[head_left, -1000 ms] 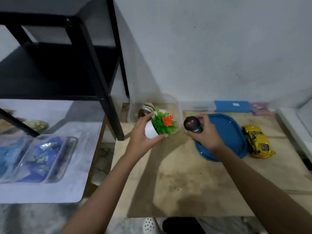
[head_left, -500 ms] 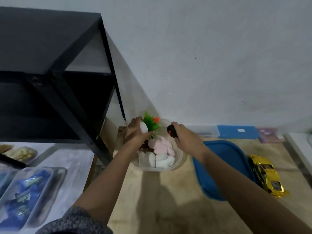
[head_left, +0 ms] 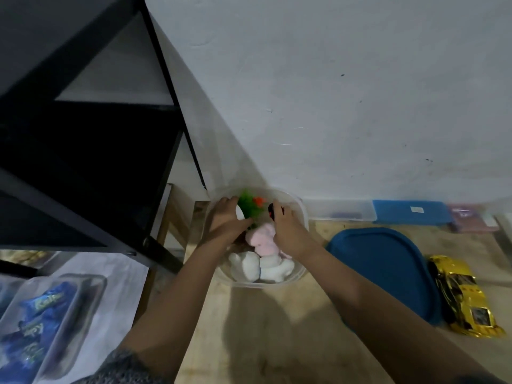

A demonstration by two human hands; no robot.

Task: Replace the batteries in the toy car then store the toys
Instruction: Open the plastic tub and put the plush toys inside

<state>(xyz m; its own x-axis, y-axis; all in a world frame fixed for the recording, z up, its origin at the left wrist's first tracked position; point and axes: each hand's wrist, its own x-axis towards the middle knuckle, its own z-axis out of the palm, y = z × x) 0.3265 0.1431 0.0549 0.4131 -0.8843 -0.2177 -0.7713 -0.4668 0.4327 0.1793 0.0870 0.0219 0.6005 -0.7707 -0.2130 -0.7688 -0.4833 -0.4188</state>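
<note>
We see the left hand (head_left: 225,220) curled round a small white pot of green plastic plant (head_left: 249,206) with an orange flower, thumb and fingers closed on the pot, holding it inside the far side of the clear container (head_left: 302,217). The right hand (head_left: 288,231) is wrapped tightly round a black remote (head_left: 272,211), of which only the end with a red spot shows past the fingers, and it too is held inside the container, just beside the plant. Below both hands in the container lie a pink plush toy (head_left: 263,236) and white plush toys (head_left: 249,266). The container stands on a pale wooden table (head_left: 277,342), against a white wall (head_left: 332,92). To its right a blue lid (head_left: 388,261) lies flat on the wood, and the yellow toy car (head_left: 465,295) rests on the table at the lid's right edge. Along the wall we find a shallow clear box with a blue lid (head_left: 410,212) and a pinkish box (head_left: 471,220) beside it. A black shelf unit (head_left: 83,162) stands to the left, and below it a clear tray of blue packets (head_left: 41,314) sits on a white surface.
</note>
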